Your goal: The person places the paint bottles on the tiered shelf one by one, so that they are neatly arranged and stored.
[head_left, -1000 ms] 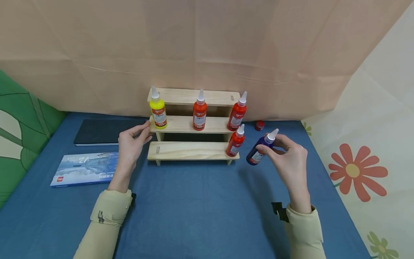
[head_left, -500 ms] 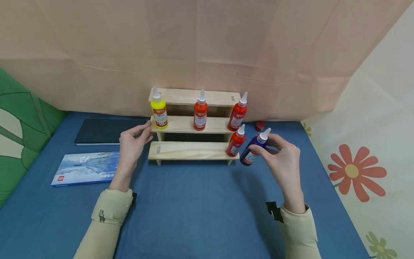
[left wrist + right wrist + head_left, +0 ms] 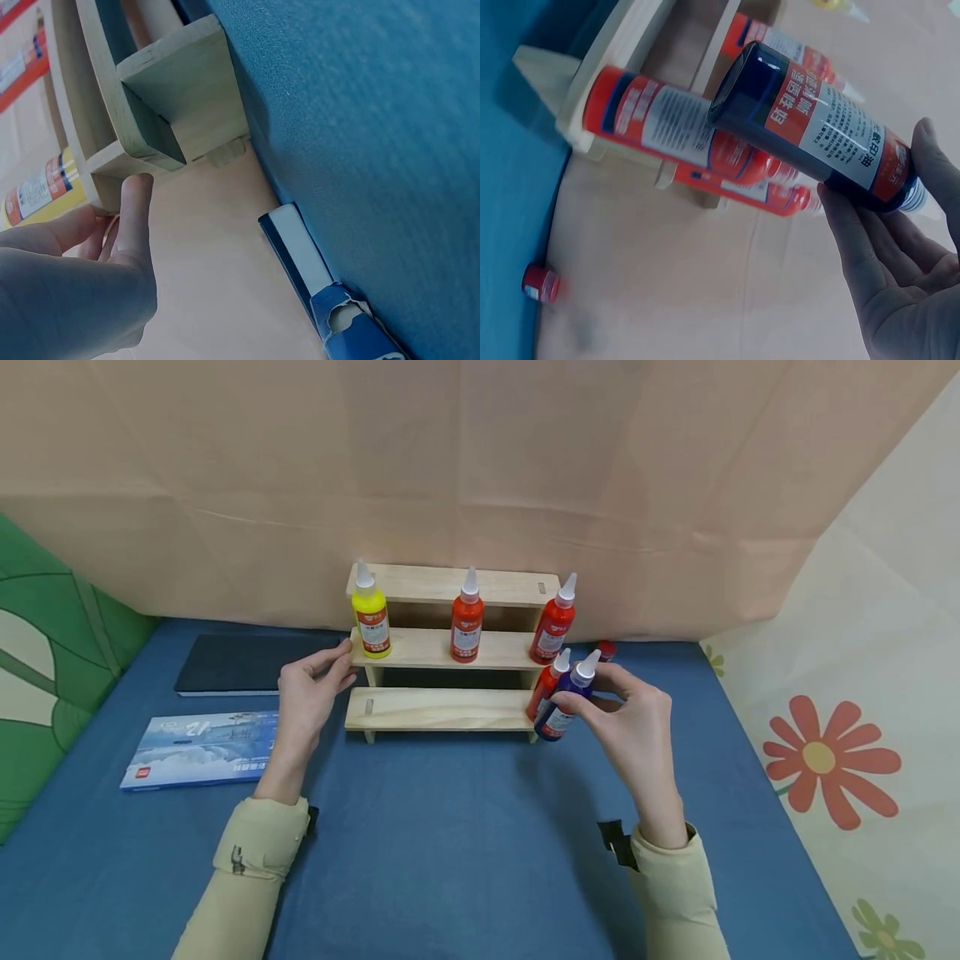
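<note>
Between the thumb and fingers of my right hand (image 3: 637, 718) is a dark blue bottle (image 3: 814, 124) with a white pointed nozzle, tilted. In the head view it overlaps the red bottle (image 3: 675, 124) on the lowest step's right end. Whether the two touch, I cannot tell. My left hand (image 3: 309, 714) pinches the left end of the middle step of a three-tier wooden stand (image 3: 442, 708). That step bears a yellow bottle (image 3: 371, 622) at left, a red bottle (image 3: 467, 628) in the centre and another red bottle (image 3: 552, 628) at right.
Behind the right hand, a small red-capped jar (image 3: 540, 283) stands on the blue cloth (image 3: 450, 843). A dark book (image 3: 232, 664) and a blue-and-white box (image 3: 202, 750) lie at left. A beige hanging cloth (image 3: 450, 468) backs the table.
The right hand has carried the dark blue bottle leftward, from beside the stand to in front of the lowest red bottle. My left hand stays at the stand.
</note>
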